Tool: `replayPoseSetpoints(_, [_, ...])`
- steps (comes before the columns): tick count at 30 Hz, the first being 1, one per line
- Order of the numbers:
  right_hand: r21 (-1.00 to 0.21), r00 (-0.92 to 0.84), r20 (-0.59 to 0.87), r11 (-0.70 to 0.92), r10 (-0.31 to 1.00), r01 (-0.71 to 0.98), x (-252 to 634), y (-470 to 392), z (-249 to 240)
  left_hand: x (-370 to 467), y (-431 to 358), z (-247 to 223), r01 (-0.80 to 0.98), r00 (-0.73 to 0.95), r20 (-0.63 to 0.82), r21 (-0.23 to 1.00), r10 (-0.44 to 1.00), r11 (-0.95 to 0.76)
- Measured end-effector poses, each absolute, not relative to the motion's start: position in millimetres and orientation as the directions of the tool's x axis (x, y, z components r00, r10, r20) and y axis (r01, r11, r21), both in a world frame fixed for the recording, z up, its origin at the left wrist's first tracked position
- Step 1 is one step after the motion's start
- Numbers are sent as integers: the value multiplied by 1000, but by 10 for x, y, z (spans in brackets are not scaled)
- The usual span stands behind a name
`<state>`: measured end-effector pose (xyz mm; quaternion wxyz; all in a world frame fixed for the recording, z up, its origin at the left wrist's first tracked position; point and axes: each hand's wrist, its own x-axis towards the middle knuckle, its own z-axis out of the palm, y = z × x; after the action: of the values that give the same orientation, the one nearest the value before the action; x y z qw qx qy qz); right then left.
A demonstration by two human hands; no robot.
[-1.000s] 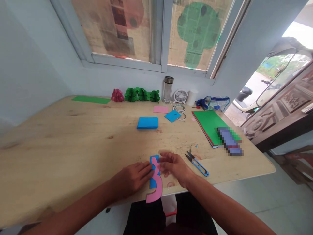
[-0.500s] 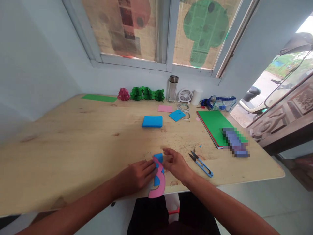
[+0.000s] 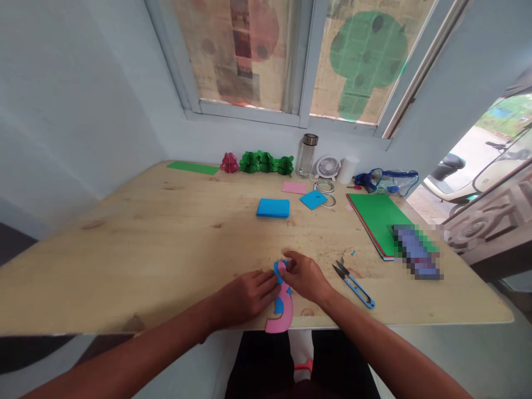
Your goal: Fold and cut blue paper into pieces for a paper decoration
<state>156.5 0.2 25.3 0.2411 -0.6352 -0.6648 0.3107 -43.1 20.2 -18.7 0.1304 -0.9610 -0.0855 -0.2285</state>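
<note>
A curvy pink paper cutout (image 3: 286, 317) lies on a small blue paper piece (image 3: 278, 306) close to the table's front edge. Its lower curl reaches that edge. From the left, my left hand (image 3: 249, 295) presses its fingertips onto both papers, fingers close together and thumb hidden. My right hand (image 3: 307, 278) has its thumb and bent fingers closed at the top end of the pink cutout, where the blue paper shows around it. Blue-handled thread snips (image 3: 357, 288) lie to the right of my right hand, blades pointing away from me.
Ahead lies a stack of blue paper (image 3: 273, 208), with a loose blue sheet (image 3: 313, 199), pink paper (image 3: 294, 187) and tape rolls (image 3: 325, 187) behind. Green sheets (image 3: 372, 213) lie right. A glass bottle (image 3: 306, 158), small fan (image 3: 328, 167) and green paper decorations (image 3: 266, 162) line the wall.
My right hand has closed in on the top of the pink cutout, which now lies straighter over the blue paper. My left hand stays on the papers. The camera view has shifted left.
</note>
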Motion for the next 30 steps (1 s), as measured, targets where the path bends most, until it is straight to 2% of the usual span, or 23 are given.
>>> replayPoseSetpoints(4, [-659, -86, -69, 20, 994, 752, 1556, 70, 202, -429, 174, -124, 190, 897, 437, -232, 72, -954])
replayPoseSetpoints(14, [-606, -78, -14, 53, 997, 794, 1652, 325, 199, -319, 241, 85, 287, 886, 430, -213, 174, -934])
replayPoseSetpoints(21, [-561, -62, 52, 80, 997, 824, 1739, 244, 188, -272, 246, -32, 331, 858, 463, -172, 220, -928])
replayPoseSetpoints(23, [-525, -82, 138, 143, 987, 839, 1755, 128, 209, -280, 230, -60, 345, 847, 475, -155, 236, -926])
replayPoseSetpoints(26, [-389, -240, 275, 336, 931, 858, 1767, -65, 218, -288, 215, -72, 368, 838, 475, -124, 270, -922])
replayPoseSetpoints(30, [-308, -372, 270, 446, 888, 841, 1762, -241, 130, -292, 207, -75, 372, 829, 486, -113, 275, -921])
